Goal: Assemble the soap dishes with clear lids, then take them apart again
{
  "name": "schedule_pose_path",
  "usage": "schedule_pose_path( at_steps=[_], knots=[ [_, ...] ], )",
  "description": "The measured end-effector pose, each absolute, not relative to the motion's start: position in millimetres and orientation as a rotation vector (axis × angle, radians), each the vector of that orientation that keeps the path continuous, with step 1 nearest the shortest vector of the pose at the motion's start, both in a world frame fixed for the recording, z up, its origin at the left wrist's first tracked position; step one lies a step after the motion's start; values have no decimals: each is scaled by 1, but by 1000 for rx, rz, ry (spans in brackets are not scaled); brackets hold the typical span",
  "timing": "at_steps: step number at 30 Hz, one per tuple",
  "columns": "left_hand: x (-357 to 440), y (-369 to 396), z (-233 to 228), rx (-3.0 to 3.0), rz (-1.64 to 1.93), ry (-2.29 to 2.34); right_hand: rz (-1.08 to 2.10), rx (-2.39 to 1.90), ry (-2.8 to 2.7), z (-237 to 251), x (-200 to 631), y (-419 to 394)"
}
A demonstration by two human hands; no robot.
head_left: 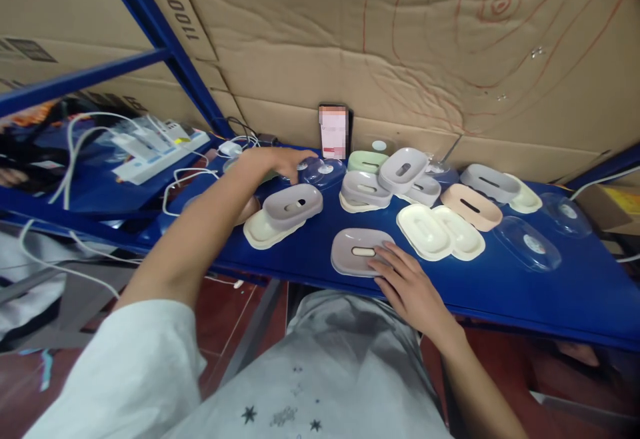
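My left hand (280, 159) reaches far over the blue shelf (500, 286) and rests its fingers on a clear plastic lid (320, 172) near the back. My right hand (407, 286) lies flat at the shelf's front edge, its fingers touching a grey oval soap dish (357, 251) with a slot in its middle. Another grey dish (293, 206) sits stacked on a cream one (263, 231) just below my left forearm.
Several more oval dishes in grey, cream, green and peach (471, 206) lie across the shelf, with clear lids (527, 244) at the right. A phone (333, 131) leans on the cardboard wall. A power strip (155, 149) and white cables lie at the left.
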State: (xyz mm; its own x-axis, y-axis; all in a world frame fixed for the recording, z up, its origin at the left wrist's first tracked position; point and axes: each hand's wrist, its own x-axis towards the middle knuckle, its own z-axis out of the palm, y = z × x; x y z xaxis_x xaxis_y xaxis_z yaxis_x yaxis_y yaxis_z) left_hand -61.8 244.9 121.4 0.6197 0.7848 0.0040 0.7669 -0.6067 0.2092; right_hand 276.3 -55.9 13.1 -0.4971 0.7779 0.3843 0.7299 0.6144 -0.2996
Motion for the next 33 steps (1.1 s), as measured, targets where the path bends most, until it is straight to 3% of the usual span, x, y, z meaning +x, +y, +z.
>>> schedule_pose_path(
  at_steps=[3,8,14,23,33],
  knots=[
    [-61,231,129,2604,37,1284,154,-1206,-2347,14,275,-57],
    [-38,142,137,2692,261,1112,82,-1253,-2206,12,273,-59],
    [13,41,80,2701,239,841,67,-1252,-2147,9,276,-60],
    [25,37,32,2705,576,786,107,-1283,-2121,7,274,-58],
    [38,43,41,2731,582,818,207,-1346,-1956,9,276,-60]
  ],
)
